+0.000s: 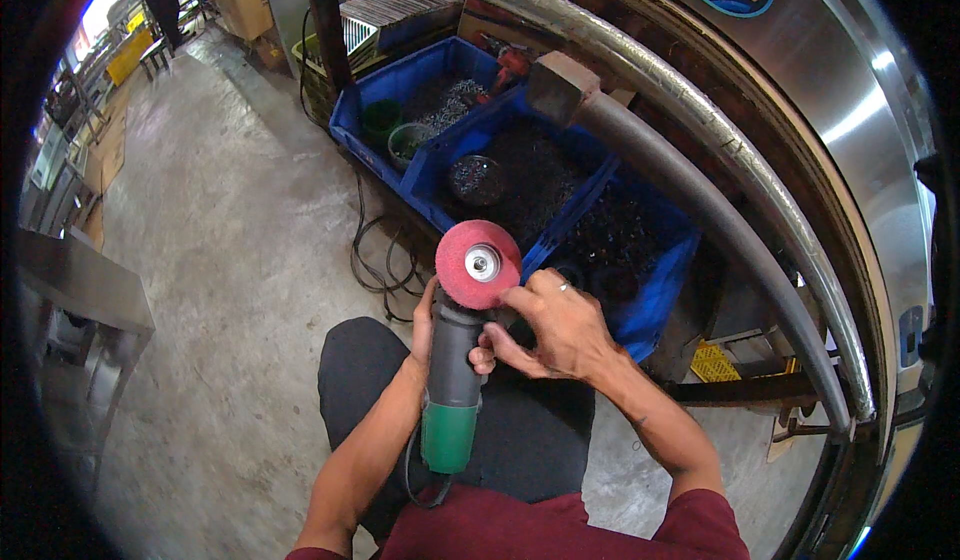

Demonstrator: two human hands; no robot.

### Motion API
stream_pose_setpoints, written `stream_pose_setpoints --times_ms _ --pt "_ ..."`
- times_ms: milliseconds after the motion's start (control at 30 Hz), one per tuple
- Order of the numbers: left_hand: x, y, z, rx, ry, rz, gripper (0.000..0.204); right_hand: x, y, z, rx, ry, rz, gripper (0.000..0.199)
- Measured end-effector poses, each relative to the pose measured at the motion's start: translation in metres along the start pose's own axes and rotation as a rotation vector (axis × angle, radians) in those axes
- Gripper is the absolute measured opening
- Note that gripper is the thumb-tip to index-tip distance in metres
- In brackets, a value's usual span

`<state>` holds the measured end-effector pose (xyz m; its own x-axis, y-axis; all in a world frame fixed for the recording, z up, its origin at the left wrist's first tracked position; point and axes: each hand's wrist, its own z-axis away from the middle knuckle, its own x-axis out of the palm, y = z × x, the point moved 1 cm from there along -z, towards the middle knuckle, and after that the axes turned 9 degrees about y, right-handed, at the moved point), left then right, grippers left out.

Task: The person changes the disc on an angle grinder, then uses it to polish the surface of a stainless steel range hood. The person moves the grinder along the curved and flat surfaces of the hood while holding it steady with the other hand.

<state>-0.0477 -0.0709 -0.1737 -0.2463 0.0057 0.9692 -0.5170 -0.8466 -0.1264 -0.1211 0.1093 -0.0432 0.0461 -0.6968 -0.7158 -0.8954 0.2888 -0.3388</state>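
My left hand (424, 325) is wrapped around the body of an angle grinder (455, 365), grey-black with a green rear end, held upright above my lap. A pink abrasive disc (455, 270) is on its head, facing up, with a silver nut (482, 262) at the centre. My right hand (560, 330), wearing a ring, is at the right side of the grinder's head. Its index fingertip meets the disc's lower right rim, and the thumb is apart from it near the grinder's neck. A cord leaves the green end toward my shirt.
Blue bins (410, 185) of small metal parts stand just ahead under a rack. A dark curved bar (700, 195) and a metal pipe (690, 100) cross above them. Black cable (375, 270) lies on the floor. A steel cabinet (85, 300) is at left; a person (160, 0) stands far off.
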Motion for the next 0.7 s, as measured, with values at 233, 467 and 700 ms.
stream_pose_setpoints --times_ms 233,467,700 --pt "-0.002 0.000 -0.013 -0.009 -0.150 -0.001 0.092 0.027 0.118 0.071 0.724 -0.134 0.028 0.019" --pt "0.004 0.001 -0.012 0.035 -0.101 -0.014 0.084 -0.012 0.047 -0.009 0.584 0.057 -0.231 0.022" --pt "0.015 -0.002 -0.008 0.075 -0.014 -0.040 0.083 -0.016 -0.002 -0.049 0.087 0.102 -0.080 0.031"
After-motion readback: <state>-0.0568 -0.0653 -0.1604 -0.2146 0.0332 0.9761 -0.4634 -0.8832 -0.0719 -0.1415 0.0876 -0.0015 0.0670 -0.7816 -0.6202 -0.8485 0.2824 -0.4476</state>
